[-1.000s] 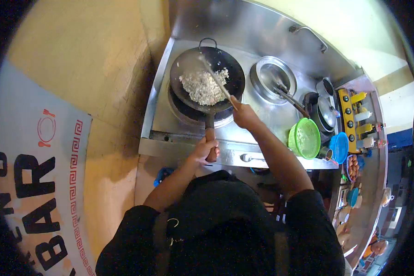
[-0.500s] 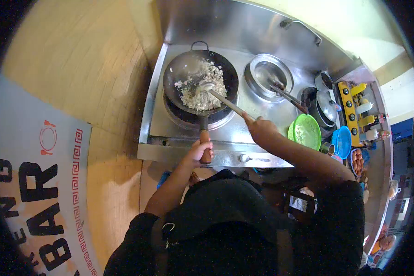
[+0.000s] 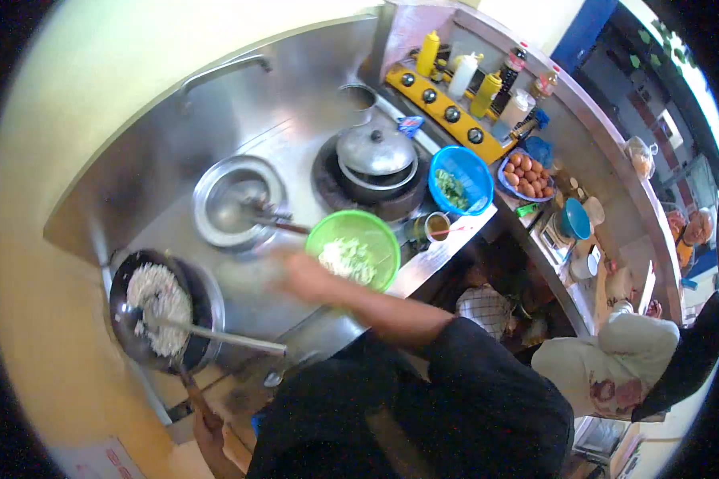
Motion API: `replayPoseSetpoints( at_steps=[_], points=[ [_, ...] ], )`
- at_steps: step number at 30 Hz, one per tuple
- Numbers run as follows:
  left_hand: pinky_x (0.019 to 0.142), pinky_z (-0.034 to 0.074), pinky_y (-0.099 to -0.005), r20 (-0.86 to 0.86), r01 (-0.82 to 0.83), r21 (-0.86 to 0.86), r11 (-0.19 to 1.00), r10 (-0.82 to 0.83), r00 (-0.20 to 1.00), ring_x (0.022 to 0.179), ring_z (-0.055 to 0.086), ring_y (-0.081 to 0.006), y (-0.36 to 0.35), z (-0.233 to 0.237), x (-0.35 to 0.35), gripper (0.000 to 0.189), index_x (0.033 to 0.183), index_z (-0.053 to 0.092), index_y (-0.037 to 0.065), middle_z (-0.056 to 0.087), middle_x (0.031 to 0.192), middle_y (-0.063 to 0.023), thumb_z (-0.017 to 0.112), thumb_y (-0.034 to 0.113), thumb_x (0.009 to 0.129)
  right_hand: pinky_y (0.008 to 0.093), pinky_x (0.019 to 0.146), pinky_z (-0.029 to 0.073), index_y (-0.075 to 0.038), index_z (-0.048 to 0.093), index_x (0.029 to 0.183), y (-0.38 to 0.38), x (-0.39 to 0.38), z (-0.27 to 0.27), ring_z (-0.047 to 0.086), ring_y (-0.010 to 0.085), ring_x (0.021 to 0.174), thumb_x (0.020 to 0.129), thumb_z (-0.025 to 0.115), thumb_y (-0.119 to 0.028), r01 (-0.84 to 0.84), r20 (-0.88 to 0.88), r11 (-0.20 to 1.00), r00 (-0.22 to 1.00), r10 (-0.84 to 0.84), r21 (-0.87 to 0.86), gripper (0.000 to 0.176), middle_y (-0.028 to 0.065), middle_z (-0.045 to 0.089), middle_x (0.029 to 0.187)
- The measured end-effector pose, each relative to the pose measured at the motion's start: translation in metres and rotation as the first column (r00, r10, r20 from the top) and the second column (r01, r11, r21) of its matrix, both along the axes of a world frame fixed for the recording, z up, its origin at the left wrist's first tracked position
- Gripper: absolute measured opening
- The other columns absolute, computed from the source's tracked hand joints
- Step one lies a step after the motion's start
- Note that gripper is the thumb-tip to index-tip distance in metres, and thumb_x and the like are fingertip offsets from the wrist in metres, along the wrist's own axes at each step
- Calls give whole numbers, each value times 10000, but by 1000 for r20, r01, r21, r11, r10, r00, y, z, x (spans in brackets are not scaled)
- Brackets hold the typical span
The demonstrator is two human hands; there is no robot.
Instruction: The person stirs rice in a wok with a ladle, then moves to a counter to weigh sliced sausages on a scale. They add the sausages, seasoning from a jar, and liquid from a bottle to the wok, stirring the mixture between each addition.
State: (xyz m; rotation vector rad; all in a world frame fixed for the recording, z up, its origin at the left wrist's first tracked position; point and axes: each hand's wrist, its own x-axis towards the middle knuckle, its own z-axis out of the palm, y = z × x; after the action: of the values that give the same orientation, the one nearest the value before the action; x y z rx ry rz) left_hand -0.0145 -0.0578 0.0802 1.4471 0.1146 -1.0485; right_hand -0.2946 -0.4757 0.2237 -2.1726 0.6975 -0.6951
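My left hand [image 3: 208,427] is closed around the wooden handle of a dark wok [image 3: 124,315] at the lower left. White, rice-like food [image 3: 168,295] lies in the wok. A ladle [image 3: 232,339] rests in it, its long handle sticking out to the right with no hand on it. My right hand [image 3: 295,275] is smeared by motion, just left of a green bowl [image 3: 379,231] holding pale green and white chopped pieces. Its fingers cannot be made out. Behind it, a round metal pot [image 3: 208,199] has a dark-handled utensil [image 3: 276,223] across its rim.
A lidded pot [image 3: 375,152], a blue basket [image 3: 479,176] with greens and a metal cup [image 3: 431,227] stand to the right. Eggs [image 3: 527,176] and squeeze bottles [image 3: 463,76] are on the counter behind. A person in a light shirt [image 3: 591,371] works at the right.
The view has swung to the right. My right hand has let go of the ladle and moved to beside the green bowl. My left hand stays on the wok handle.
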Motion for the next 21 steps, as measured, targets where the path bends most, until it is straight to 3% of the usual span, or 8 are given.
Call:
replayPoseSetpoints(
  at_steps=[1,2,5,6,9,13,19,21],
  points=[
    [418,354,-268,89,-89,118,989,79,993,494,436,-128,3,7,-12,237,956,552,95,466,643,17,509,321,902,426,914,421,-25,504,1224,-62,-46,17,521,369,1082,681,735,-328,436,-387,885,853,-350,162,663,264,522,1176],
    [418,357,-269,158,-113,216,970,80,984,494,440,-128,4,16,-26,240,948,555,92,468,639,14,511,323,900,419,873,432,-15,541,1147,-123,-110,3,542,342,1017,680,733,-309,649,-165,760,747,-643,-25,584,244,546,1126],
    [419,366,-272,253,-46,492,869,-93,963,494,452,-131,6,58,-67,251,926,564,84,474,625,6,517,328,896,378,798,435,19,531,1098,-248,-323,5,539,259,945,693,739,-304,836,337,505,422,-841,214,558,197,551,1064],
    [420,369,-273,243,2,570,821,-172,955,493,456,-132,1,73,-80,254,918,567,81,476,621,3,519,330,895,356,829,434,49,483,1148,-296,-394,-32,530,260,980,694,763,-308,999,234,38,29,-972,33,642,206,532,1121],
    [421,378,-276,166,121,714,689,-334,928,493,468,-134,-14,110,-122,267,896,576,74,482,607,-5,525,336,891,339,888,424,43,362,1292,-341,-475,-27,525,255,1037,615,830,-364,998,194,-58,-50,-980,-34,918,172,511,1172],
    [422,390,-280,75,238,788,568,-472,878,492,485,-138,-29,141,-141,286,866,588,63,490,589,-16,533,343,885,366,977,380,75,236,1344,-425,-517,-71,475,311,1150,516,868,-412,995,218,95,102,-971,-43,1150,231,458,1258],
    [424,409,-286,76,295,741,603,-511,856,491,509,-143,-51,141,-107,318,820,607,47,501,561,-33,544,354,877,371,926,415,52,451,1191,-423,-502,-59,534,289,1063,569,861,-284,938,244,328,295,-924,110,816,204,556,1142],
    [470,473,-301,108,249,619,745,-395,913,563,575,-155,-67,114,-104,355,869,617,42,583,645,-62,549,391,879,370,870,440,7,537,1138,-426,-517,-73,550,267,1003,667,800,-265,939,110,329,339,-934,-100,604,149,583,1108]
  ],
)
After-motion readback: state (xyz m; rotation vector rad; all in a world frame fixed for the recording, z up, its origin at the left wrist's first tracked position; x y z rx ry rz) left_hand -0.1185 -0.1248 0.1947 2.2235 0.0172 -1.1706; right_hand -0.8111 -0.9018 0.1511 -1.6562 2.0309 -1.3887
